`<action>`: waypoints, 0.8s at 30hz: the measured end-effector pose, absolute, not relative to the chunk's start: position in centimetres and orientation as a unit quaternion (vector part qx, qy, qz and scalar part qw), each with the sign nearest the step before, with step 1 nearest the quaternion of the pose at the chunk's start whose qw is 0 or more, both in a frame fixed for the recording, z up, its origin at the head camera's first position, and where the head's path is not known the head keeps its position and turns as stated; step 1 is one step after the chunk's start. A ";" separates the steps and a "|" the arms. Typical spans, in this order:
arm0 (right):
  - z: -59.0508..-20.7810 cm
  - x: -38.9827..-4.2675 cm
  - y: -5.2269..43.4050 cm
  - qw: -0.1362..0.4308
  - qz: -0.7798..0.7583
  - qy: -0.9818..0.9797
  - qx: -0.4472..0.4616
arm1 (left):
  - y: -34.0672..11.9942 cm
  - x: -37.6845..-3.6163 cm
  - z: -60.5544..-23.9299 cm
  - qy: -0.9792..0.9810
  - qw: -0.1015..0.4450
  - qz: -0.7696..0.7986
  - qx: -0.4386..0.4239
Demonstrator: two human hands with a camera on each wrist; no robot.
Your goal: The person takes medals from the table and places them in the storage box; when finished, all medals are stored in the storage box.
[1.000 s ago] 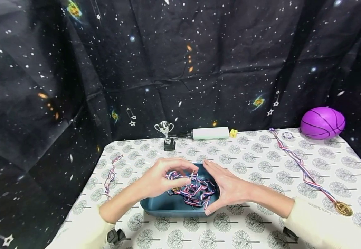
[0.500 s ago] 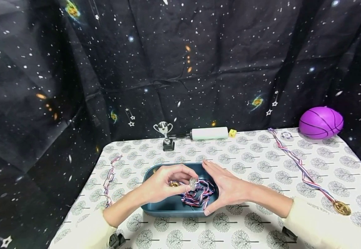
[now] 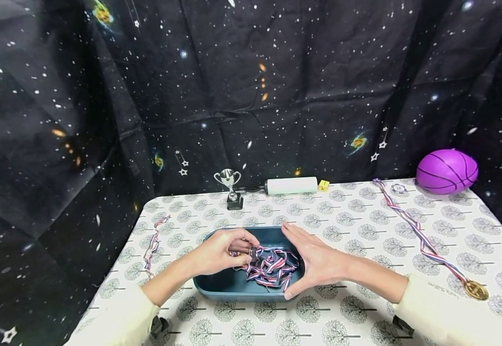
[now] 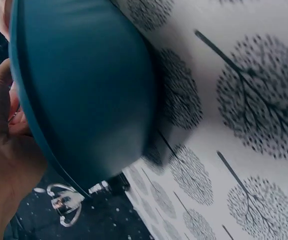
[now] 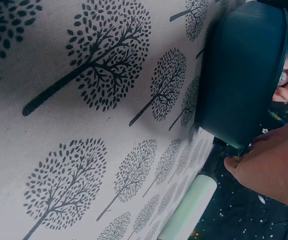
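A dark teal tray (image 3: 220, 290) sits near the front middle of the table, holding a tangle of red, white and blue medal ribbons (image 3: 272, 267). My left hand (image 3: 222, 252) reaches into the tray and pinches a medal (image 3: 254, 253) among the ribbons. My right hand (image 3: 315, 262) lies with straight fingers against the tray's right rim. The left wrist view shows the tray's outer wall (image 4: 84, 90); the right wrist view shows the tray (image 5: 243, 75) from the other side, with the right hand (image 5: 276, 165) beside it.
A medal on a long ribbon (image 3: 419, 240) lies on the right, another ribbon (image 3: 152, 245) at the left edge. At the back stand a small silver trophy (image 3: 230, 187), a white cylinder (image 3: 291, 185), a yellow cube (image 3: 323, 185) and a purple ball (image 3: 446, 170).
My left hand has sunk lower into the tray with the medal and ribbons. The right hand has stayed at the tray's rim.
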State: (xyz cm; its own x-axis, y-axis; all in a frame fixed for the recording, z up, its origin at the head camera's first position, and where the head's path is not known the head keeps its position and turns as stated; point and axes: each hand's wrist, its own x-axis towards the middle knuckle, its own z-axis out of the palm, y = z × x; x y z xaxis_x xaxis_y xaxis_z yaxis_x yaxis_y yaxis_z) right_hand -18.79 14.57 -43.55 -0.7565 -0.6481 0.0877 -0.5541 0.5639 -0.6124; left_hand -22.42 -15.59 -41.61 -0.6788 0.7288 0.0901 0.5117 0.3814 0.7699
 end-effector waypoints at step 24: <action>-43.5 -18.7 14.6 0.080 -0.320 0.883 -0.333 | -21.0 -22.3 -40.8 0.923 -0.079 0.148 0.347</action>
